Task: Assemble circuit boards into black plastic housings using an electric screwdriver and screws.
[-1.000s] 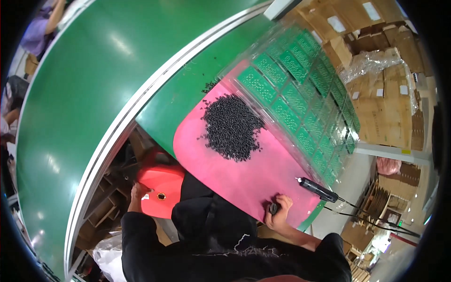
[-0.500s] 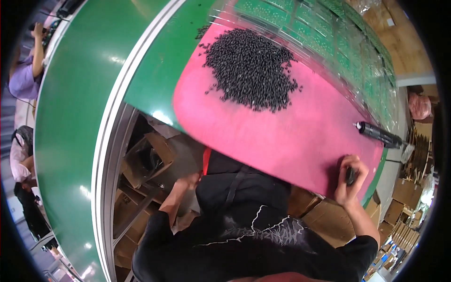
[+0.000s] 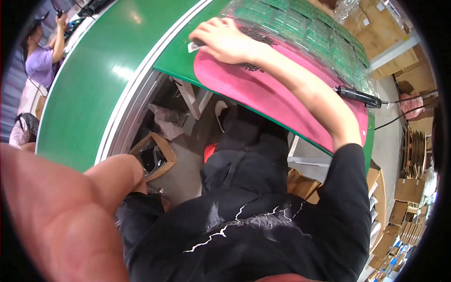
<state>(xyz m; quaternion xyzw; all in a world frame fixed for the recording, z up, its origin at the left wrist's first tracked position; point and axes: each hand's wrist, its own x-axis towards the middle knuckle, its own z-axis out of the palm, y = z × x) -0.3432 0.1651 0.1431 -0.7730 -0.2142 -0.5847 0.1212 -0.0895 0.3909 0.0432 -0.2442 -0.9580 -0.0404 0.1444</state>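
My right arm reaches across the pink mat (image 3: 263, 96) to its far left corner. There my right hand (image 3: 226, 41) is curled over a small dark object (image 3: 198, 43), mostly hidden under the fingers; a whitish bit (image 3: 192, 47) shows beside it. Behind my wrist and forearm lies a heap of small black pieces, seemingly screws (image 3: 257, 35), partly covered. A black electric screwdriver (image 3: 359, 97) rests on the mat's right end, apart from both hands. My left hand (image 3: 61, 221) is raised very close to the camera, large and blurred, its fingers not made out.
Clear plastic trays (image 3: 300, 30) with green circuit boards line the mat's far side. A white-edged green surface (image 3: 112, 61) runs along the left. Below the table stands an open carton (image 3: 162, 164). Another person (image 3: 42, 63) sits at far left; stacked cardboard (image 3: 408, 188) is on the right.
My right hand has moved from the mat's near right edge to its far left corner, dark object still in it. My left hand has risen from beside my lap toward the camera. The view has shifted.
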